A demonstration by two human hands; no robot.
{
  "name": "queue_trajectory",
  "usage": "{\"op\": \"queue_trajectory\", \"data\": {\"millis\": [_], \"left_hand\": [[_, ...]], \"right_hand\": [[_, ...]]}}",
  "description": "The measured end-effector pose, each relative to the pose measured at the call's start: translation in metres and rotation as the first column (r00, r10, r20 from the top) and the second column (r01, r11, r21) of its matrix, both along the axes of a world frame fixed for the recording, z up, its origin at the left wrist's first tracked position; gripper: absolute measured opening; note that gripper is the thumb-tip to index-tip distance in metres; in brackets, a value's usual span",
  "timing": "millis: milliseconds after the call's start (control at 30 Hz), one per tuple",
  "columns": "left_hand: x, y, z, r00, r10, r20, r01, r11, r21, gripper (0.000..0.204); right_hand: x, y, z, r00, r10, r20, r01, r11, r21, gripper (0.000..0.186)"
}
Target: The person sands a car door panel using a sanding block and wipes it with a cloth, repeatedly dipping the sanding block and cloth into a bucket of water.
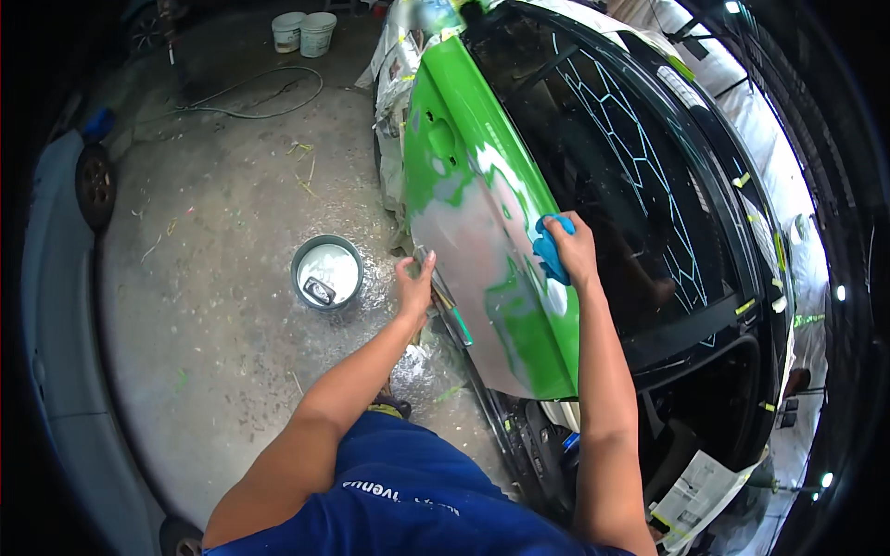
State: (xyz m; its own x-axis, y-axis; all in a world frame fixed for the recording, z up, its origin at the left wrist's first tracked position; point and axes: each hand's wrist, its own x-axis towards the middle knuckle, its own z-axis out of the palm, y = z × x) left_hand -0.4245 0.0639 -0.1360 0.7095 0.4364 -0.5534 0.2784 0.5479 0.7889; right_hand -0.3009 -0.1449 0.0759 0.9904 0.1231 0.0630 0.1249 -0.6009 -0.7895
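A green car door (519, 310) with large sanded pinkish-grey patches fills the middle of the view, fixed to the car. My right hand (577, 248) grips a crumpled blue cloth (553, 258) against the upper part of the door, just below the dark window (640, 176). Beside the door's lower edge is my left hand (414, 289), its thumb and fingers apart with nothing visible between them. Whether its fingertips touch the door I cannot tell. Close to that hand, a dark trim strip with a green end (459, 326) runs along the lower edge.
On the wet concrete floor to the left stands a bucket (298, 289) of whitish liquid with a dark object in it. Two white pails (317, 35) and a hose (250, 113) lie farther back. A grey car (69, 324) lines the left side. Masking paper (697, 491) covers parts nearby.
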Motion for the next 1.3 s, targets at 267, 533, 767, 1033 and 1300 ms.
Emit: {"op": "queue_trajectory", "data": {"millis": [267,533,767,1033,1300], "left_hand": [[0.081,-0.077,-0.017,0.990,0.116,0.078,-0.129,0.975,0.180,0.055],[0.197,-0.055,-0.048,0.914,0.377,0.148,-0.402,0.791,0.462,0.062],[0.221,-0.051,-0.051,0.898,0.431,0.086,-0.405,0.736,0.542,0.060],[0.193,-0.137,-0.059,0.883,0.337,0.326,-0.467,0.567,0.678,0.052],[0.236,-0.087,-0.055,0.827,0.447,0.340,-0.547,0.502,0.670,0.042]], "right_hand": [[0.032,-0.025,-0.081,0.609,0.612,0.504,0.036,0.614,-0.789,0.049],[0.164,0.052,-0.060,0.578,0.761,0.295,-0.202,0.484,-0.851,0.038],[0.212,0.076,-0.037,0.321,0.929,0.186,-0.291,0.284,-0.914,0.053],[0.227,0.082,-0.057,0.314,0.860,0.403,-0.128,0.459,-0.879,0.047],[0.230,0.084,-0.062,0.326,0.857,0.398,-0.236,0.482,-0.844,0.048]]}}
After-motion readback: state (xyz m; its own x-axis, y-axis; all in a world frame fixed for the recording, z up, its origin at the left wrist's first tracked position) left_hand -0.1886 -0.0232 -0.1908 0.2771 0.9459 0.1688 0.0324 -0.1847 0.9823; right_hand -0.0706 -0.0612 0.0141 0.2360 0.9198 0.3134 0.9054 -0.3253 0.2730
